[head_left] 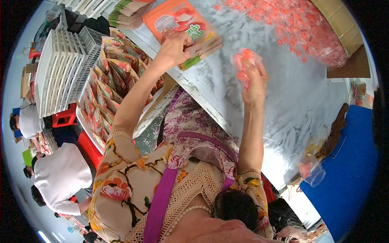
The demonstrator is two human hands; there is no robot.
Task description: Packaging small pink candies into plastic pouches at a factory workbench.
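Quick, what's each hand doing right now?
Left hand: fingers bent on the top orange pouch; grip can't be told.
Right hand: closed, holding clear-wrapped red pieces.

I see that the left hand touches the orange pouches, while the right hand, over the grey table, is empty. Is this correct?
Not quite: the head view shows the right hand, over the grey table, holding small red wrapped pieces. The left hand does touch the orange pouches.
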